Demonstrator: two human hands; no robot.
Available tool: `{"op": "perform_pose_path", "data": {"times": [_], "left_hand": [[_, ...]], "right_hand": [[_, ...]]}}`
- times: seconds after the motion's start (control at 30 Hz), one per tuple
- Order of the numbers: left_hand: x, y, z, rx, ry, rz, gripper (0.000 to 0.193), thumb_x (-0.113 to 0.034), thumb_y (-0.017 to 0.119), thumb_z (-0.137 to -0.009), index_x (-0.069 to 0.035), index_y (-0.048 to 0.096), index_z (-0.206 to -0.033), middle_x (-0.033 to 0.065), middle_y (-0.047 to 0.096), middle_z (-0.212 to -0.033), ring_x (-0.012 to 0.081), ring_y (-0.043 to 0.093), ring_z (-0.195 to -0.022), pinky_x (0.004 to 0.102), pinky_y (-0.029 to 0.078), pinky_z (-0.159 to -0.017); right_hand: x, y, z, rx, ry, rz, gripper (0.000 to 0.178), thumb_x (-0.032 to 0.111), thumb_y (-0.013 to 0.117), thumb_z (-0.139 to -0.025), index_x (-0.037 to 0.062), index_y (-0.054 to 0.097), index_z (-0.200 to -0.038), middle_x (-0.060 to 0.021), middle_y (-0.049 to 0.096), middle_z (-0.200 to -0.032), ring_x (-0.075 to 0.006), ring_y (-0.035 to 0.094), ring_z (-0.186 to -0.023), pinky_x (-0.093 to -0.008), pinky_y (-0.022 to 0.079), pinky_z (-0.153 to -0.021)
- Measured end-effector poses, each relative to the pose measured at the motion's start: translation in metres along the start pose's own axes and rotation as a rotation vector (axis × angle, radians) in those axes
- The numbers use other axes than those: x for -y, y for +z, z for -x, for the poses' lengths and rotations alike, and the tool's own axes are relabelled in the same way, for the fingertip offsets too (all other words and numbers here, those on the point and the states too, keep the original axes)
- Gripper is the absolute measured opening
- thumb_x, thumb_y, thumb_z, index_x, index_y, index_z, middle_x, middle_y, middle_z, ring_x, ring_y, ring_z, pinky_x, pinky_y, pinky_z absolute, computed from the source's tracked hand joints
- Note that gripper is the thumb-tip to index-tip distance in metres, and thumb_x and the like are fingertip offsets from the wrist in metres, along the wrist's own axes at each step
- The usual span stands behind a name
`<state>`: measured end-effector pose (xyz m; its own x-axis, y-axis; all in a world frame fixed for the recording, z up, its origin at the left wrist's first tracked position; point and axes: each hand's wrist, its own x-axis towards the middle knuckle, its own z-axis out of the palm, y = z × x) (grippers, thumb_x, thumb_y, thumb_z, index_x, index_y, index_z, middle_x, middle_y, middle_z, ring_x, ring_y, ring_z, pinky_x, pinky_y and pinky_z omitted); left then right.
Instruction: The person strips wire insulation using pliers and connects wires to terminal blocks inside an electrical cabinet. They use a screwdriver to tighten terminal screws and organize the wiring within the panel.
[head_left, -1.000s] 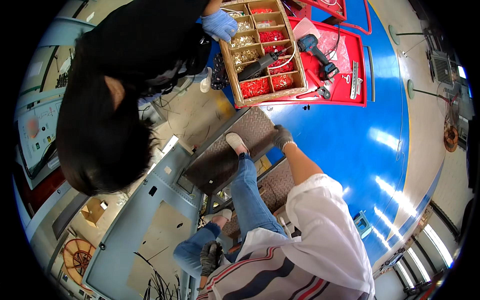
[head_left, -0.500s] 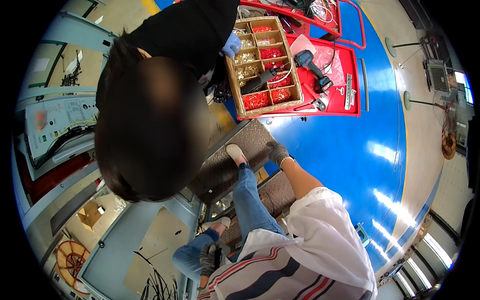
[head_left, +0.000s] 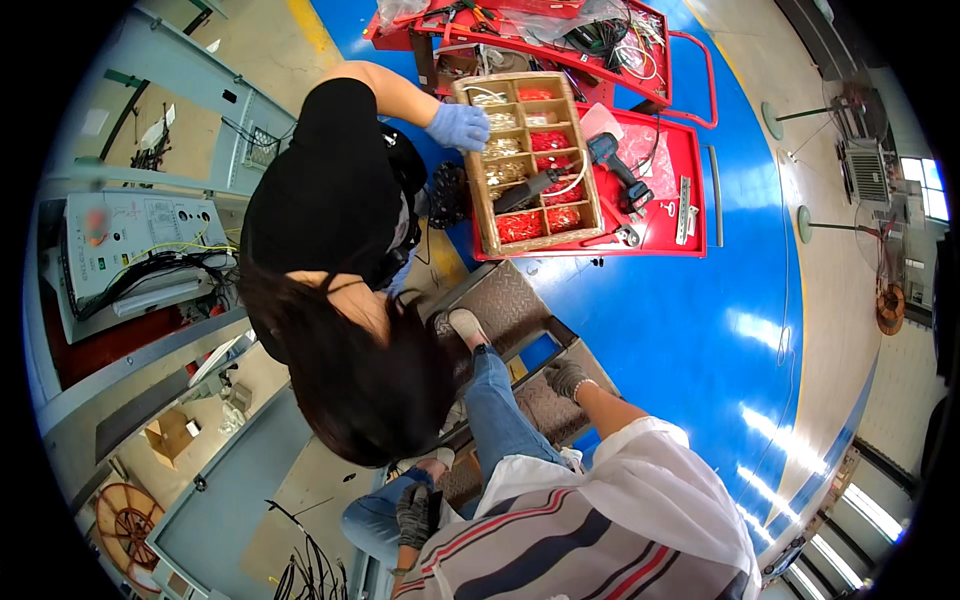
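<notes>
My left hand [head_left: 413,514], in a grey knit glove, rests by my left thigh with its fingers curled. A dark edge shows beside it, too unclear to name. My right hand [head_left: 567,379], also gloved in grey and with a bracelet at the wrist, has its fingers bent in over the patterned metal step [head_left: 553,400]. What it grips, if anything, is hidden. In front of me a person in black [head_left: 325,190] bends down, a blue-gloved hand [head_left: 459,126] at the side of a divided box [head_left: 590,205] of small red and brass-coloured parts.
The box stands on a red tool cart [head_left: 655,240], beside a cordless drill [head_left: 622,172]; a dark handheld tool [head_left: 527,190] lies across its compartments. Blue floor [head_left: 690,330] spreads to the right. Grey cabinet frames [head_left: 215,470] and black cables [head_left: 312,560] are at the left.
The person in black has shifted downward in view, with a bare forearm now reaching to the box. My right hand has moved down and back, nearer my body. My left hand stays by my thigh.
</notes>
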<state>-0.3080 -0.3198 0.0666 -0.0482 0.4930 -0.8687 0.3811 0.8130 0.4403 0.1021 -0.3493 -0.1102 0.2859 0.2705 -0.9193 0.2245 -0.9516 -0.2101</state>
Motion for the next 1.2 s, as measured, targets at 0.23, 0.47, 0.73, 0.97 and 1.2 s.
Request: {"op": "perform_pose_path", "data": {"times": [0.23, 0.47, 0.73, 0.97, 1.2], "left_hand": [[0.021, 0.002, -0.001, -0.019, -0.138, 0.352, 0.018, -0.020, 0.055, -0.091, -0.002, 0.058, -0.095, 0.0064, 0.059, -0.078, 0.0173, 0.053, -0.072, 0.0301, 0.046, -0.070], [0.047, -0.005, -0.006, -0.090, 0.514, -0.535, 0.016, -0.017, 0.055, -0.091, -0.003, 0.058, -0.097, 0.0035, 0.060, -0.083, 0.0142, 0.054, -0.077, 0.0276, 0.046, -0.070], [0.051, -0.010, -0.003, -0.030, -0.113, 0.225, 0.021, -0.021, 0.055, -0.091, -0.002, 0.060, -0.100, 0.0070, 0.062, -0.086, 0.0167, 0.056, -0.079, 0.0297, 0.046, -0.073], [0.049, -0.028, -0.017, 0.008, -0.004, -0.087, 0.027, -0.026, 0.055, -0.091, -0.001, 0.061, -0.102, 0.0132, 0.064, -0.091, 0.0215, 0.057, -0.082, 0.0329, 0.044, -0.077], [0.059, -0.071, -0.060, 0.003, 0.008, -0.069, 0.024, -0.024, 0.057, -0.091, -0.002, 0.062, -0.100, 0.0076, 0.064, -0.089, 0.0175, 0.056, -0.082, 0.0307, 0.045, -0.076]], "right_hand": [[-0.020, 0.012, 0.023, 0.209, 0.043, 0.087, 0.041, 0.035, 0.055, -0.084, 0.0059, 0.061, -0.113, -0.0170, 0.060, -0.116, -0.0335, 0.055, -0.109, -0.0393, 0.044, -0.091], [-0.026, 0.019, 0.023, 0.159, 0.081, 0.011, 0.040, 0.033, 0.055, -0.084, 0.0058, 0.062, -0.113, -0.0173, 0.062, -0.111, -0.0335, 0.057, -0.106, -0.0386, 0.044, -0.091], [-0.009, 0.025, 0.016, 0.132, 0.093, -0.072, 0.037, 0.028, 0.056, -0.084, 0.0055, 0.061, -0.113, -0.0170, 0.063, -0.110, -0.0320, 0.058, -0.104, -0.0380, 0.044, -0.090], [0.000, 0.048, 0.007, 0.141, 0.068, -0.168, 0.033, 0.027, 0.057, -0.087, 0.0036, 0.059, -0.111, -0.0093, 0.063, -0.086, -0.0192, 0.058, -0.073, -0.0324, 0.048, -0.064], [0.034, 0.099, -0.013, 0.147, 0.079, -0.225, 0.030, 0.026, 0.056, -0.086, 0.0059, 0.062, -0.108, -0.0112, 0.066, -0.090, -0.0226, 0.062, -0.076, -0.0351, 0.049, -0.067]]}}
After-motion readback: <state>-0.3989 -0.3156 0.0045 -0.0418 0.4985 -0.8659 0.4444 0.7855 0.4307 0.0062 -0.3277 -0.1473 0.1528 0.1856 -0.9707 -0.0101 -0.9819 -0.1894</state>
